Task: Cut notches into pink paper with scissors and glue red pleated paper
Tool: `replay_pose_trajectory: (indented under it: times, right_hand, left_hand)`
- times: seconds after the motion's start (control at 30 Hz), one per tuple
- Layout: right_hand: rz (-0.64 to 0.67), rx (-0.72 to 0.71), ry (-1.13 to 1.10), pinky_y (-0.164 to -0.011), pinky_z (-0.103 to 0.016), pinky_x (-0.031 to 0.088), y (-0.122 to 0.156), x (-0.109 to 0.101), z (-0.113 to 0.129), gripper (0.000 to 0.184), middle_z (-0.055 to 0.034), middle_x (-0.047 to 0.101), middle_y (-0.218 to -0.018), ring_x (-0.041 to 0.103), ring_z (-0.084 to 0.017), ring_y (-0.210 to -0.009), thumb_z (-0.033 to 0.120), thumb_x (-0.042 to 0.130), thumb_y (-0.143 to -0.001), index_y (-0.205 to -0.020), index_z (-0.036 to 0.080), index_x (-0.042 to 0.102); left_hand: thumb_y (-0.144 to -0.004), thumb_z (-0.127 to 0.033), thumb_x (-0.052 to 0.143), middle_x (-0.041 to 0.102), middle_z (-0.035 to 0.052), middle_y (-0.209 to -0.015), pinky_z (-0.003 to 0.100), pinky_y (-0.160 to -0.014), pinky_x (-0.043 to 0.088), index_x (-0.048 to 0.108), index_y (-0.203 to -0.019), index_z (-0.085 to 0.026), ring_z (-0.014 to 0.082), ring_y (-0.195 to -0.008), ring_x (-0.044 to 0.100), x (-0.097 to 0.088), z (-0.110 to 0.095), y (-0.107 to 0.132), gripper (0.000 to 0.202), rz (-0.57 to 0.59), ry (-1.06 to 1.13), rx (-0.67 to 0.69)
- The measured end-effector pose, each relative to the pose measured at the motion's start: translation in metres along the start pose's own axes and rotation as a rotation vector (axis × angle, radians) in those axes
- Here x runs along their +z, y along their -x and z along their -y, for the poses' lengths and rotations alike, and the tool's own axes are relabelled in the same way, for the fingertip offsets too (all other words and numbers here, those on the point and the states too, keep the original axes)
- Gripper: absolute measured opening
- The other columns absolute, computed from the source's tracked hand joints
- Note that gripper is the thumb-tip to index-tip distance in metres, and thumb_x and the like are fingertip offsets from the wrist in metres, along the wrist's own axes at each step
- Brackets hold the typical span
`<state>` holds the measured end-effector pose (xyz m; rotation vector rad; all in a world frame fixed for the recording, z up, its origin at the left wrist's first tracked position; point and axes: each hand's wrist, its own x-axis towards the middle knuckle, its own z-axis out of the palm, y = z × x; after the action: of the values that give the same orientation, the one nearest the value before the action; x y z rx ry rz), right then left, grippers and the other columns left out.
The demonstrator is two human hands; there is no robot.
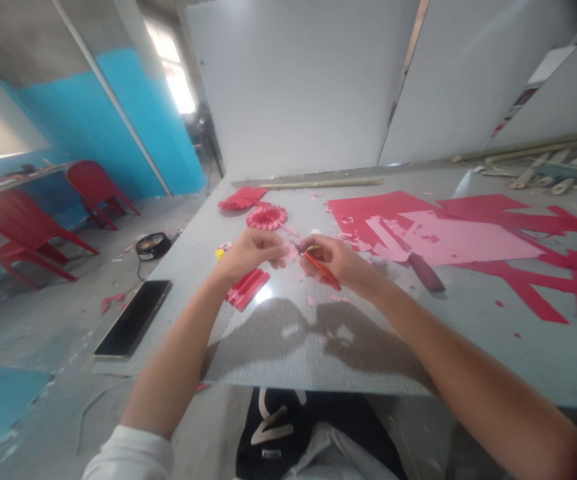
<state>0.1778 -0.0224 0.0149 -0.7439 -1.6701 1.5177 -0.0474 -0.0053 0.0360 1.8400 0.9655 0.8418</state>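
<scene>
From here I see the left hand [261,253] pinching pink paper [290,251], the right hand [332,260] gripping orange-handled scissors [322,268] slanted leftward toward it.

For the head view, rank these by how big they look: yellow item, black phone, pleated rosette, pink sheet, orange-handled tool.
1. Pink sheet
2. Black phone
3. Pleated rosette and orange-handled tool: too close to rank, tool partly hidden
4. Yellow item
</scene>
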Motion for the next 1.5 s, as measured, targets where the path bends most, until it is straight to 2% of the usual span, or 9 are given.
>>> replay_pose_trajectory:
  times: [0.13,0.33,0.63,0.77,0.9,1.23,1.5]
  right_hand:
    - [-0.002,0.009,0.000,-0.056,-0.028,0.037,-0.0004,-0.0004,-0.0009,0.027,0.0083,0.052,-0.057,0.045,-0.009,-0.051,0.033,0.073,-0.078,-0.093,0.022,0.054]
    - [-0.014,0.010,-0.005,-0.053,-0.027,0.035,-0.0014,-0.0023,-0.0036,0.026,0.0073,0.053,-0.057,0.045,-0.009,-0.051,0.032,0.072,-0.079,-0.096,0.022,0.054]
    - [0.001,0.026,0.020,-0.059,-0.029,0.040,-0.0002,-0.0030,-0.0026,0.025,0.0072,0.054,-0.058,0.048,-0.010,-0.054,0.030,0.072,-0.079,-0.097,0.022,0.056]
    - [-0.011,0.016,0.025,-0.054,-0.028,0.037,-0.0009,-0.0029,-0.0037,0.025,0.0080,0.051,-0.056,0.045,-0.010,-0.051,0.031,0.072,-0.080,-0.096,0.022,0.055]
    - [-0.028,0.021,0.009,-0.051,-0.027,0.034,-0.0008,-0.0022,-0.0012,0.027,0.0075,0.051,-0.057,0.042,-0.009,-0.049,0.033,0.074,-0.079,-0.093,0.023,0.054]
    - [-0.004,0.030,0.036,-0.052,-0.027,0.034,0.0006,-0.0028,0.0018,0.028,0.0070,0.052,-0.058,0.044,-0.009,-0.050,0.037,0.074,-0.080,-0.094,0.022,0.056]
    - [-0.014,0.036,0.017,-0.054,-0.027,0.036,-0.0005,-0.0036,-0.0002,0.029,0.0074,0.053,-0.059,0.044,-0.009,-0.050,0.033,0.075,-0.078,-0.094,0.022,0.054]
  left_hand:
    - [-0.085,-0.039,0.073,0.069,0.0057,-0.068,0.023,-0.063,0.053,0.071,-0.075,-0.013,0.0131,-0.066,0.066,-0.0003,0.0000,0.0003,0.029,0.001,-0.017,0.009]
    - [-0.087,-0.040,0.071,0.069,0.0049,-0.070,0.024,-0.064,0.053,0.071,-0.082,-0.013,0.0134,-0.066,0.067,0.0001,0.0018,-0.0015,0.028,-0.058,0.013,0.021]
    - [-0.085,-0.040,0.073,0.069,0.0048,-0.069,0.024,-0.063,0.053,0.070,-0.078,-0.013,0.0129,-0.065,0.066,-0.0016,0.0003,0.0000,0.027,-0.030,-0.017,0.027]
    - [-0.087,-0.042,0.070,0.070,0.0056,-0.071,0.024,-0.063,0.054,0.070,-0.082,-0.013,0.0140,-0.067,0.068,-0.0006,0.0010,-0.0009,0.029,-0.044,0.008,0.010]
    - [-0.089,-0.042,0.067,0.072,0.0077,-0.074,0.025,-0.065,0.055,0.070,-0.082,-0.013,0.0145,-0.068,0.068,0.0001,0.0023,-0.0013,0.030,0.002,0.010,-0.022]
    - [-0.086,-0.039,0.072,0.071,0.0065,-0.071,0.026,-0.066,0.055,0.072,-0.082,-0.013,0.0146,-0.068,0.068,-0.0007,0.0010,-0.0003,0.027,0.016,0.007,-0.024]
    - [-0.089,-0.038,0.069,0.070,0.0059,-0.071,0.024,-0.063,0.054,0.070,-0.083,-0.012,0.0129,-0.066,0.067,0.0000,0.0022,-0.0014,0.027,-0.043,0.066,-0.001]
